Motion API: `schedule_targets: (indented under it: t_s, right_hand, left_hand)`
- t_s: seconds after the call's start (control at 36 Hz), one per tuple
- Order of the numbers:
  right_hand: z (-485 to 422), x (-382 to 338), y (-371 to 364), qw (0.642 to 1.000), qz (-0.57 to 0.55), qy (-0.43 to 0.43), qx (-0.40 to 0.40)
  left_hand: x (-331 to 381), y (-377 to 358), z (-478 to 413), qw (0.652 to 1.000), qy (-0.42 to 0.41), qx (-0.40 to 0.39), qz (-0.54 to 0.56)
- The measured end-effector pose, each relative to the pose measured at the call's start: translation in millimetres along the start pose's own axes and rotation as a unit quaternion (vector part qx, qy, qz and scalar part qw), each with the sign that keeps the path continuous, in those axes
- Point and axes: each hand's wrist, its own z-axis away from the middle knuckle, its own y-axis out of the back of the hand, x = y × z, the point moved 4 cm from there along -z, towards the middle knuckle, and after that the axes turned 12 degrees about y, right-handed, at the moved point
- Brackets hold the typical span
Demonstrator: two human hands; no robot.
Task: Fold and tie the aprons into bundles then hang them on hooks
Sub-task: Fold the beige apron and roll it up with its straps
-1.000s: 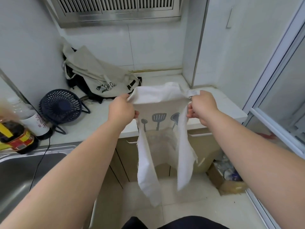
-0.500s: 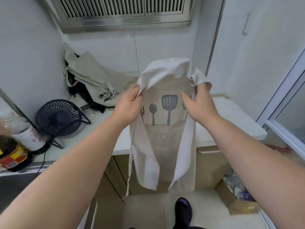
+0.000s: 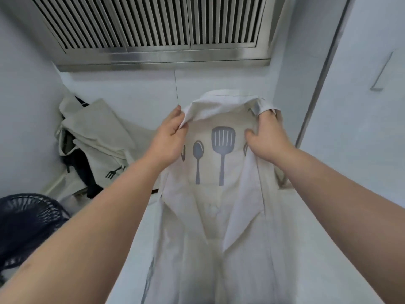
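Apron: we see a cream apron (image 3: 219, 207) held up in the air in front of the tiled wall, printed face toward us. It hangs from the two hands and runs out of the bottom of the view.
Print: a grey spoon (image 3: 198, 161) and a grey slotted spatula (image 3: 223, 150) stand side by side, handles down. Part of another grey figure peeps out beside each hand, too hidden for us to name.
Folds: the top hem flops forward between the hands. Both long sides are turned inward over the middle, so only a strip of the printed centre shows.
Left hand: our left hand (image 3: 173, 134) pinches the top left of the hem between thumb and fingers.
Right hand: our right hand (image 3: 268, 137) has its fingers curled round the top right corner, with cloth wrapped over the fingertips.
Spacing of the hands: apart and about level, with the spoon and the spatula between them.
Pile: more cream aprons (image 3: 94, 132) with dark straps lie heaped on the table (image 3: 63, 197) in the corner to the left, behind the left forearm. One shows a black fork print.
Fan: a dark blue fan (image 3: 26, 224) sits at the lower left, near the pile.
Above: a steel slatted vent (image 3: 153, 27) spans the top.
Right: a pale cabinet door (image 3: 361, 106).
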Motion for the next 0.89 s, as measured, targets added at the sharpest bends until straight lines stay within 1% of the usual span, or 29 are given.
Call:
schedule_targets:
  t_s: [0.06, 0.17, 0.36, 0.44, 0.5, 0.56, 0.61, 0.64, 0.67, 0.69, 0.72, 0.78, 0.83, 0.89]
  right_hand:
    - [-22.6, 17.0, -11.7, 1.0, 0.003, -0.001, -0.012]
    - [-48.3, 42.8, -42.3, 0.999, -0.006, -0.02, -0.045]
    - [-89.4, 78.1, -86.0, 0.998, -0.019, -0.028, -0.056]
    - [-100.9, 101.0, -108.7, 0.995, -0.01, -0.057, -0.077]
    - [-108.4, 119.3, -128.8, 0.99, 0.001, -0.087, -0.11]
    - [-107.1, 141.0, -155.3, 0.97, -0.012, -0.15, -0.189]
    - [-93.1, 158.3, -177.6, 0.936, -0.052, -0.221, -0.267]
    - [-85.0, 167.8, -188.3, 0.92, -0.064, -0.249, -0.294]
    - [-71.9, 176.5, -200.4, 0.906, -0.067, -0.271, -0.319]
    - [-61.8, 179.9, -206.2, 0.899, -0.058, -0.276, -0.335]
    - [-48.0, 182.9, -212.9, 0.895, -0.045, -0.278, -0.346]
    - [-26.9, 183.8, -220.5, 0.901, -0.032, -0.272, -0.337]
    - [-8.7, 177.9, -223.8, 0.911, -0.039, -0.272, -0.309]
    - [8.9, 167.5, -224.3, 0.923, -0.044, -0.258, -0.281]
  left_hand:
    - [-8.4, -7.4, -23.5, 1.0, 0.01, 0.01, 0.003]
    - [-27.3, -15.7, -57.5, 0.999, 0.037, 0.002, 0.007]
    - [-49.8, -27.9, -118.9, 0.995, 0.058, 0.01, 0.083]
    - [-73.4, -42.0, -144.6, 0.994, 0.073, 0.006, 0.078]
    - [-91.8, -52.0, -161.3, 0.992, 0.096, -0.004, 0.079]
    - [-118.8, -65.6, -175.4, 0.987, 0.14, -0.038, 0.061]
    - [-144.9, -77.5, -174.3, 0.972, 0.218, -0.078, 0.038]
    - [-161.6, -84.9, -173.1, 0.961, 0.257, -0.098, 0.012]
    - [-178.2, -93.2, -165.5, 0.951, 0.283, -0.119, -0.029]
    - [-191.3, -98.2, -157.1, 0.943, 0.299, -0.13, -0.065]
    - [-204.0, -103.1, -144.8, 0.936, 0.314, -0.141, -0.072]
    - [-224.7, -108.7, -122.5, 0.931, 0.329, -0.143, -0.062]
    - [-237.7, -111.9, -101.7, 0.938, 0.311, -0.14, -0.058]
    - [-241.6, -111.3, -78.9, 0.938, 0.317, -0.131, -0.048]
